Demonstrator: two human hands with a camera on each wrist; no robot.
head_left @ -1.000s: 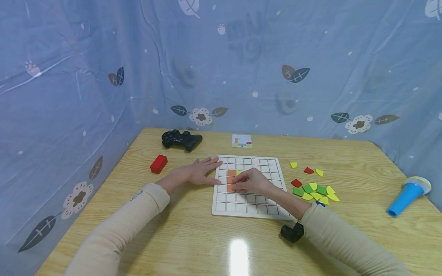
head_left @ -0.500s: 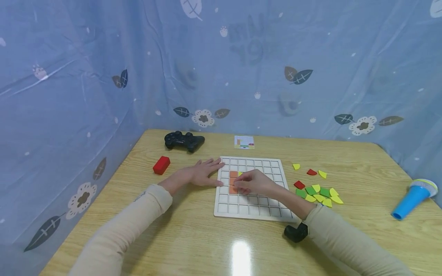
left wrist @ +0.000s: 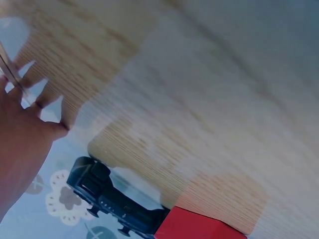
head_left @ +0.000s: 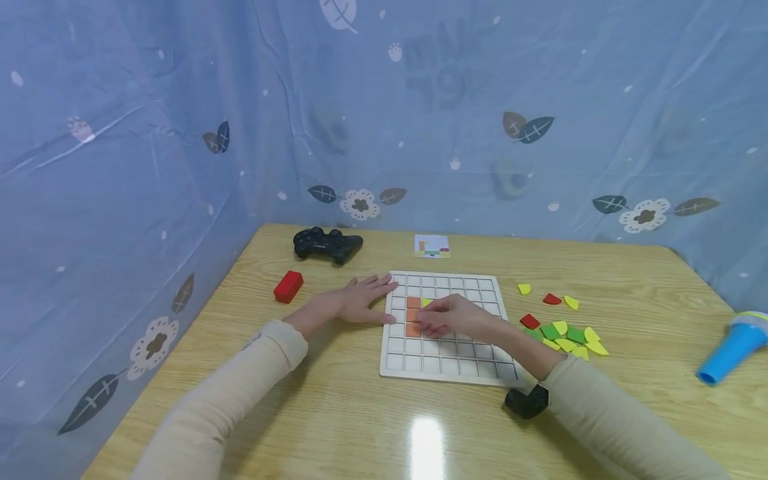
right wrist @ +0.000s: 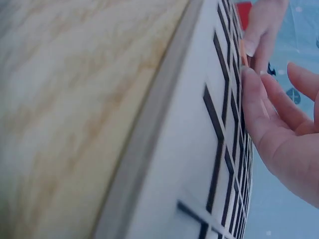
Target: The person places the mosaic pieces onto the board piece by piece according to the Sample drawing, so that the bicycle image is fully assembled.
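Note:
A white grid board (head_left: 399,363) lies on the table in the head view. Orange tiles (head_left: 413,329) form a column on its left part, with a yellow piece (head_left: 427,302) beside the top one. My right hand (head_left: 459,317) has its thumb and finger pinched at the orange tiles; the right wrist view shows the thumb right at an orange tile's edge (right wrist: 243,52). That hand partly hides the tiles and nearby cells. My left hand (head_left: 363,300), fingers spread, rests at the board's left edge; in the left wrist view this hand (left wrist: 22,134) is partly cut off.
Loose green, yellow and red pieces (head_left: 575,334) lie right of the board. A pattern card (head_left: 431,246) lies behind it, with a black game controller (head_left: 327,245) and red block (head_left: 289,287) to the left. A toy microphone (head_left: 733,350) and a black object (head_left: 527,401) lie nearer.
The whole head view has shifted, so everything sits slightly further right. Both hands keep nearly the same place on the board; the right fingertips have moved slightly right across the orange tiles.

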